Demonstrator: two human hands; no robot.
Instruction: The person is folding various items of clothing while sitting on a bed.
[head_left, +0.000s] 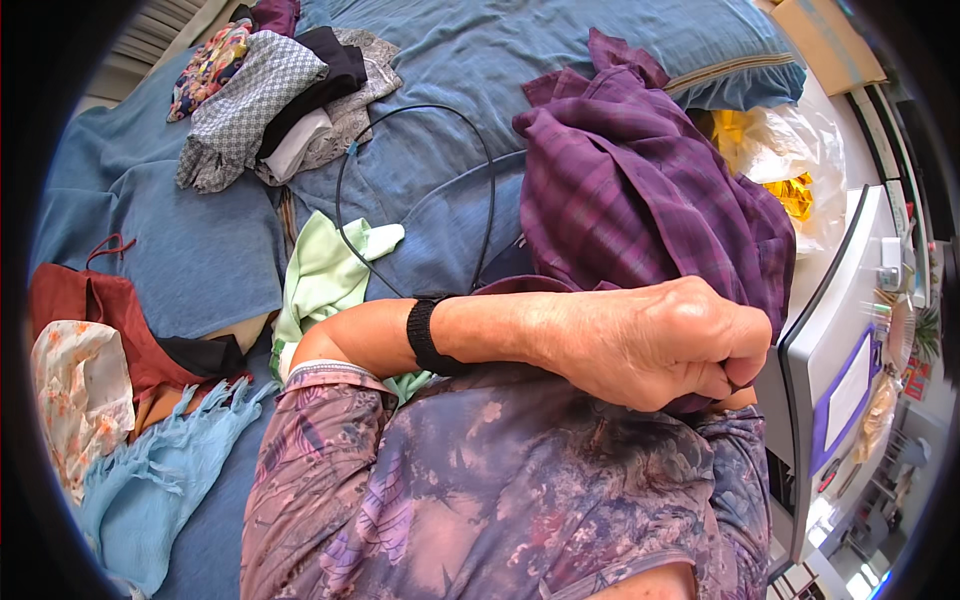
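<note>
My left arm, with a black band at the wrist, reaches across my body to the right. My left hand (694, 349) is curled into a fist at the near edge of a purple plaid garment (622, 180), and dark purple cloth shows just under the fingers. The garment lies bunched on the blue bedding and spreads beyond the fist. A bit of skin shows behind the left fist, but my right hand is not visible. Between the left forearm and the bedding lies a pale green cloth (326, 262). A black cable (491, 187) forms a loop beside it.
Folded clothes (251, 97) are piled at the upper left of the blue bedding (187, 247). A rust-red cloth (120, 300), an orange-patterned white cloth (82, 390) and a fringed light blue scarf (157, 480) lie at left. Right are a clear plastic bag (802, 150), a cardboard box (829, 45) and a white table (817, 375).
</note>
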